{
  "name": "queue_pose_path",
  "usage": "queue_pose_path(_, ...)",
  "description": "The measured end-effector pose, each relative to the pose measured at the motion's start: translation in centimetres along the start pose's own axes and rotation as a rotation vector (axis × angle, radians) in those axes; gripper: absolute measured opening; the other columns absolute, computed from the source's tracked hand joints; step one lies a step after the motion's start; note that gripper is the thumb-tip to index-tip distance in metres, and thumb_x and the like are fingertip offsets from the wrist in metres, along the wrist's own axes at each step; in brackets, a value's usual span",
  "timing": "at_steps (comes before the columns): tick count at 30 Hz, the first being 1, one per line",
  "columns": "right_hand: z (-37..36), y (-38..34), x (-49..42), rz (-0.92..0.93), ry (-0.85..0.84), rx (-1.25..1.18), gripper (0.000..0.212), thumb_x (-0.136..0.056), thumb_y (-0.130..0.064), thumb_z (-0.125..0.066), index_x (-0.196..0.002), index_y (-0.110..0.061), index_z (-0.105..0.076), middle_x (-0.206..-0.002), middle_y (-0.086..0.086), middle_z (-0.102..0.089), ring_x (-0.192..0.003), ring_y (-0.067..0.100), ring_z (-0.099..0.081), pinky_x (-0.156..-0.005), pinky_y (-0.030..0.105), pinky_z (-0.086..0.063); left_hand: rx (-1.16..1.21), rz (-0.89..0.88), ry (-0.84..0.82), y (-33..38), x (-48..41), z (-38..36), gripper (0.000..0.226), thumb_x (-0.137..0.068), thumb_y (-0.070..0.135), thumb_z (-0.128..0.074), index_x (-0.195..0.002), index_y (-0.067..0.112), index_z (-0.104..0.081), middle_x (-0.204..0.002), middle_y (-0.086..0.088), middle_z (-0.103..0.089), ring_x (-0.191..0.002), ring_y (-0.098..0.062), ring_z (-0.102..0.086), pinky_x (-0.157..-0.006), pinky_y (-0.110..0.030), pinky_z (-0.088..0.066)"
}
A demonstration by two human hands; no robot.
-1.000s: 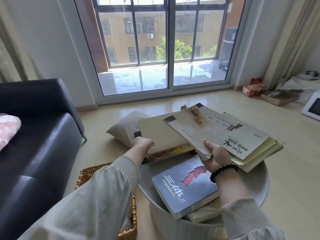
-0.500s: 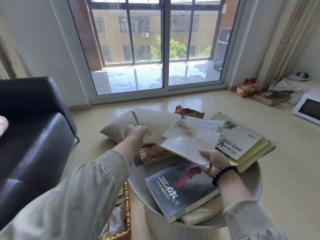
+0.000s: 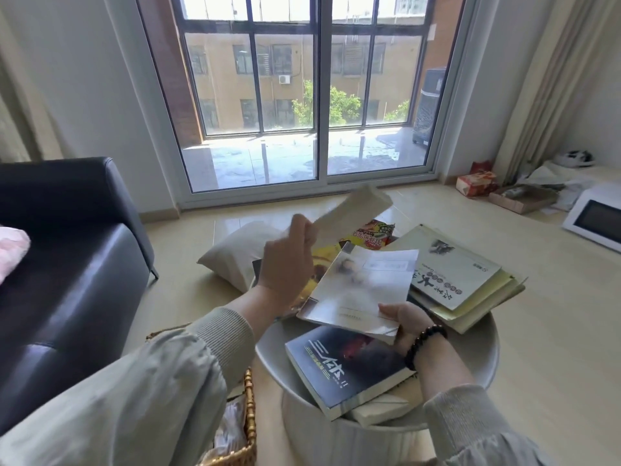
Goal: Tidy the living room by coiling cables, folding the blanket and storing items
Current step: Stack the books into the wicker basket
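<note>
Observer: Since half a second earlier, the left hand [image 3: 289,264] had lifted the beige book [image 3: 353,206] from low beside the pillow [image 3: 235,250] to well above the pile, swinging it rightward. The pale book [image 3: 363,290] stayed in the right hand [image 3: 406,321], hardly shifted.

Checker: Fingers?

Observer: Left fingers were curled round the beige book's near end, holding it. The right thumb lay on the pale book's near right corner. The fingers beneath were hidden, but the book hung from that pinch.

Checker: Orientation?

Observer: The beige book's long axis ran from the hand up and right toward the window, with the far end highest and the page edge showing. The pale book lay cover up and nearly level, its long axis running away from the person. It was held above the dark book [image 3: 346,368], which lay on the table [image 3: 470,358].

Checker: Meaning for the task?

Observer: Judgement only: books were being gathered into one pile. The raised beige book looked bound for the pale book or for the stack [image 3: 453,274] at the table's right edge. Storing was not yet done. The dark book and the stack lay untouched, and the basket [image 3: 248,415] stood just left of the table.
</note>
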State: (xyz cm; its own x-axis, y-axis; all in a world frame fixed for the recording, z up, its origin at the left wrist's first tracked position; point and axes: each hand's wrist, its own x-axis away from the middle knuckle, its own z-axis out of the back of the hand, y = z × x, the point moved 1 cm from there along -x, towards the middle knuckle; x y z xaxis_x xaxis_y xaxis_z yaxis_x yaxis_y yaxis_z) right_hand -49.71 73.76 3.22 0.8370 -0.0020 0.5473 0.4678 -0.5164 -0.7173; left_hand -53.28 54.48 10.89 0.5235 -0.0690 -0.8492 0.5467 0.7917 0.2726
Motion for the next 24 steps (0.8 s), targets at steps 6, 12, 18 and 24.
queue_pose_path(6,0.4,-0.2,-0.7,-0.006,-0.284,-0.361,0.057,-0.097,-0.053,-0.031,-0.127,-0.012,-0.057,-0.116,0.019,-0.066,-0.100,0.035,-0.066,-0.077,0.048,-0.056,-0.088,-0.635,-0.417,-1.2,5.9,-1.9,0.027,-0.070,0.002,-0.075,-0.092,0.011,-0.062,-0.092,-0.007,-0.073,-0.085,-0.021,-0.072,-0.078,-0.032,-0.058)
queue_pose_path(12,-0.2,0.1,-0.1,-0.049,-0.129,-0.086,0.044,-0.091,-0.038,-0.054,-0.117,-0.003,-0.057,-0.099,0.021,-0.070,-0.081,0.032,-0.071,-0.077,0.045,-0.057,-0.043,-0.448,-0.803,-3.5,8.4,-3.0,0.053,-0.079,0.000,-0.075,-0.129,0.008,-0.059,-0.134,-0.014,-0.058,-0.124,-0.030,-0.055,-0.107,-0.042,-0.033)
queue_pose_path(18,-0.4,0.2,-0.3,-0.066,0.007,0.037,0.020,-0.092,0.004,-0.047,-0.110,0.003,-0.057,-0.086,0.019,-0.070,-0.094,0.037,-0.062,-0.090,0.051,-0.047,-0.168,0.202,-0.861,-6.6,7.4,-3.1,0.056,-0.103,0.044,-0.029,-0.153,0.023,-0.020,-0.162,-0.001,-0.010,-0.150,-0.020,-0.006,-0.121,-0.043,-0.008)
queue_pose_path(24,-0.3,0.3,-0.8,-0.153,0.018,0.027,0.017,-0.094,0.006,-0.039,-0.089,0.005,-0.055,-0.122,0.025,-0.059,-0.120,0.039,-0.053,-0.090,0.051,-0.042,-0.135,0.769,-0.600,-9.2,5.7,-4.2,0.070,-0.095,0.017,-0.052,-0.152,0.002,-0.014,-0.155,-0.016,-0.026,-0.141,-0.033,-0.023,-0.115,-0.042,-0.023)
